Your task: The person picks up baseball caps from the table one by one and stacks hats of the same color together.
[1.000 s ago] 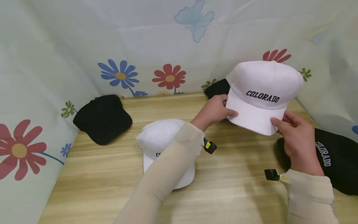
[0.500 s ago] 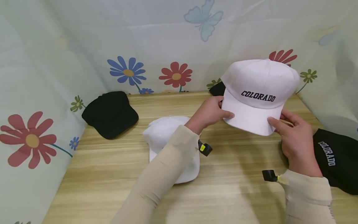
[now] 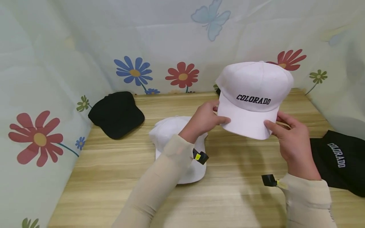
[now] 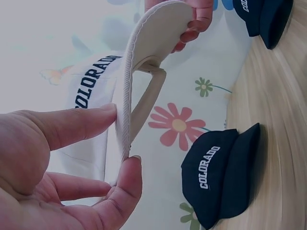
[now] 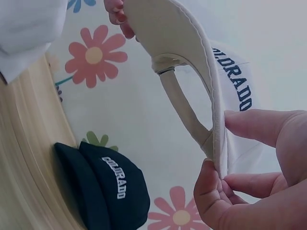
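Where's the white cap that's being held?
In the head view, the cap is right of centre, raised above the table, its brim pinched at either side by the left hand and right hand.

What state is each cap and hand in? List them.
Raised white cap, held off the table
Lower white cap, resting, partly covered
Left black cap, resting, no lettering showing
Right black cap, resting, lettering showing
Back black cap, resting, lettering showing
Left hand, pinching the raised brim
Right hand, pinching the same brim
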### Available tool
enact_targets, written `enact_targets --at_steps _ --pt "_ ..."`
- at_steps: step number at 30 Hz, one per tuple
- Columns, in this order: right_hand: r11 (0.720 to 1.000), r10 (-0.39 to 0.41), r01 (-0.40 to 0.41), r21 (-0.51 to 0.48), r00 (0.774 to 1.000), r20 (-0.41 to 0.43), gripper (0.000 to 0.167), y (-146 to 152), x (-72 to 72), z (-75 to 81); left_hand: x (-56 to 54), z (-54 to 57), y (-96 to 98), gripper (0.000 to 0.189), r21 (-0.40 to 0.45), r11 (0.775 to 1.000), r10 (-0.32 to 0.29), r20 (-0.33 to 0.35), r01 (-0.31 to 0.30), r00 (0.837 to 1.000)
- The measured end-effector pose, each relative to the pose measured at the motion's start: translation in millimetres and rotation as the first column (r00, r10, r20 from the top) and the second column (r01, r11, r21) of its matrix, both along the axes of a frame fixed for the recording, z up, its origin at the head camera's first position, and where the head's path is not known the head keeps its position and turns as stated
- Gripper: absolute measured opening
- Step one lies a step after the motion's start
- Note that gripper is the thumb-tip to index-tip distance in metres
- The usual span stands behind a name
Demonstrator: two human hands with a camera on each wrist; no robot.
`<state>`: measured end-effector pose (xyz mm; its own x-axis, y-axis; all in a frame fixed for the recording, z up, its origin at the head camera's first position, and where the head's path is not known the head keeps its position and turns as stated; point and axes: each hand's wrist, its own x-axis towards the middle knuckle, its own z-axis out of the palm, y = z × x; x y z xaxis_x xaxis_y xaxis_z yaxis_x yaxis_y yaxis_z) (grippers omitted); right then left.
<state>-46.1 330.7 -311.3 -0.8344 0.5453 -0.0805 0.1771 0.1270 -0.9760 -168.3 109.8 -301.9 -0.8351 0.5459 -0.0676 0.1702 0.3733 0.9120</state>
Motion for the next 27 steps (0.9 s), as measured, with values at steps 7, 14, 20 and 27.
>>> enact_targets --at_steps 7,14,20,27 --pt "0.999 0.037 -0.037 -0.021 0.999 -0.023 0.073 -14.9 0.2 -0.1 10.5 3.1 -22.3 0.037 -0.003 0.999 0.035 -0.027 -0.035 0.999" --pt "0.998 0.062 -0.062 -0.001 0.998 0.02 0.076 -30.6 1.4 1.1 16.0 2.4 -39.6 0.05 -0.009 0.997 0.073 0.012 -0.073 0.997" --pt "0.996 0.085 -0.085 0.025 0.996 0.023 0.076 -42.4 2.1 1.5 19.5 2.4 -52.7 0.048 -0.027 0.994 0.103 0.006 -0.103 0.995" --pt "0.99 0.139 -0.139 -0.022 0.99 -0.029 0.076 -57.2 3.0 -0.3 26.9 4.7 -73.0 0.051 -0.052 0.987 0.149 -0.022 -0.15 0.989"
